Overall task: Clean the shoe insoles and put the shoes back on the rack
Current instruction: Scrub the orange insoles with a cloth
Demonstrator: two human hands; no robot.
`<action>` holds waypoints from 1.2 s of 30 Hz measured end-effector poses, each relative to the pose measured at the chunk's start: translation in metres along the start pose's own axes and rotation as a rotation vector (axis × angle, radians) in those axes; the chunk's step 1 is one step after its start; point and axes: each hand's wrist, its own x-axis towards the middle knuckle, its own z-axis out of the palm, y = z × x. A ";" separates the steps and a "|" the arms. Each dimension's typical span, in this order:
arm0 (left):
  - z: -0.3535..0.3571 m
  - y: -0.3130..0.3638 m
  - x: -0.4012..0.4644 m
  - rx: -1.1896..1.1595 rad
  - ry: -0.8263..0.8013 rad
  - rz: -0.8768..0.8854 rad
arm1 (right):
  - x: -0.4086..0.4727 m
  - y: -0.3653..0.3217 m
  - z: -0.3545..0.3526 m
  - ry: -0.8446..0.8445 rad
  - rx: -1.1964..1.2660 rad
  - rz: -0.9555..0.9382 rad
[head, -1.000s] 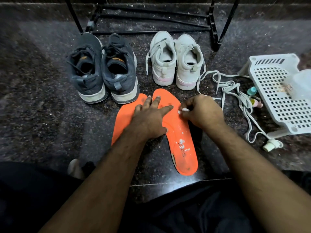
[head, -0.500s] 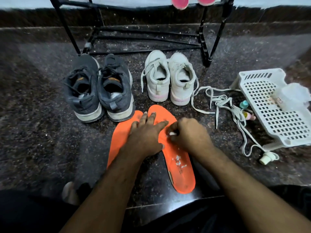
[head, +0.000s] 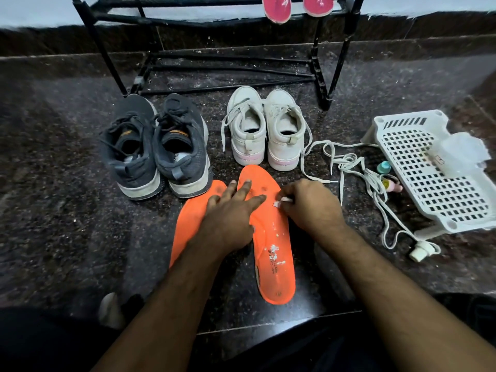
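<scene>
Two orange insoles lie side by side on the dark speckled floor (head: pixel 67 210), near the person. The left hand (head: pixel 228 218) lies flat with fingers spread across both, evidently pinning the right insole (head: pixel 273 251) so it cannot slide while it is rubbed; the left insole (head: pixel 190 218) is partly hidden beneath that hand. The right hand (head: pixel 308 205) is curled, pinching a small white scrap (head: pixel 281 202), probably a wipe or tissue, against the right insole's forefoot. White flecks dot that insole's heel half, so the cleaning looks unfinished.

Just beyond the insoles stand the dark grey sneakers (head: pixel 155 149) on the left and the white sneakers (head: pixel 265 130) on the right, heels toward the person, open and ready to take insoles back. The black shoe rack (head: pixel 322 76) stands farther off, its lower rails bare, pink soles (head: pixel 295 6) showing on an upper tier. To the right, loose white laces (head: pixel 357 170) trail beside a white perforated basket (head: pixel 429 170).
</scene>
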 end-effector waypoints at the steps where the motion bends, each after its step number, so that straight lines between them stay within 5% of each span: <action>1: 0.000 -0.001 0.000 -0.013 -0.009 0.005 | 0.001 0.001 0.001 0.003 0.016 -0.004; 6: 0.002 -0.004 0.003 -0.007 -0.024 0.010 | -0.009 -0.012 0.016 -0.118 0.044 -0.146; 12: 0.003 -0.003 0.002 0.014 -0.027 0.016 | -0.001 -0.001 0.002 -0.023 -0.056 -0.019; 16: 0.003 -0.004 0.002 0.022 -0.106 0.029 | -0.022 -0.016 0.010 -0.180 -0.039 -0.125; 22: 0.003 -0.004 0.001 0.059 -0.090 0.012 | -0.004 0.001 -0.007 -0.017 -0.088 0.013; 27: 0.004 -0.005 0.002 0.053 -0.077 -0.001 | -0.026 -0.016 0.003 -0.217 -0.014 -0.102; 32: 0.005 -0.004 0.002 0.065 -0.063 -0.013 | -0.008 -0.001 -0.009 -0.028 -0.094 0.019; 36: 0.004 -0.005 0.003 0.052 -0.078 -0.018 | -0.026 -0.013 0.004 -0.224 -0.017 -0.081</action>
